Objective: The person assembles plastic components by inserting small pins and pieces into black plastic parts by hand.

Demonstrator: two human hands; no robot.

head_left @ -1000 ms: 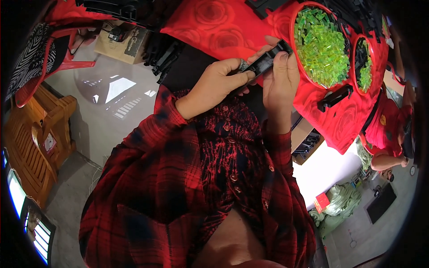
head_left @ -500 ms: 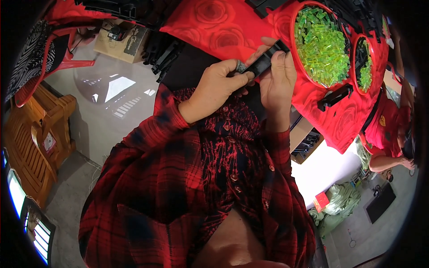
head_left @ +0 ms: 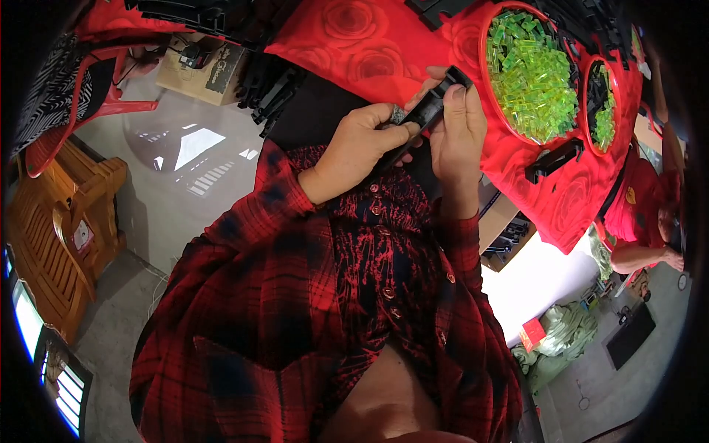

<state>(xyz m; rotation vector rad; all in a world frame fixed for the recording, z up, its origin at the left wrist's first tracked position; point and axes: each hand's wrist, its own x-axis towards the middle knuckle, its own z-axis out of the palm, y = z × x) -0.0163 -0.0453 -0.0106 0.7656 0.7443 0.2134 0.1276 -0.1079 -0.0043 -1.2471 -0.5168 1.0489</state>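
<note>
A long, dark black plastic part [head_left: 428, 109] with a channel-like shape lies slantwise between my hands, above my lap. My right hand [head_left: 458, 136] grips its far end, thumb on top and fingers behind. My left hand [head_left: 362, 144] is closed around its nearer stretch, thumb and fingers pinching it. A small grey speckled piece [head_left: 399, 115], fuzzy-looking, sticks out at my left fingertips against the black part; I cannot tell what it is. The part's near end runs down below my left hand and blends into the dark clothing.
A red tub [head_left: 484, 74] of yellow-green clear plastic pieces stands on the red rose-patterned tablecloth [head_left: 569, 199]. Beside it are a smaller red tub [head_left: 588, 136] and a black part [head_left: 554, 161]. More black parts [head_left: 269, 92] lie at left, near a cardboard box [head_left: 199, 70]. A person [head_left: 639, 214] is at right.
The black part has slid and tipped so its far end stands higher, and its near end now shows below my left hand. Both hands keep their hold.
</note>
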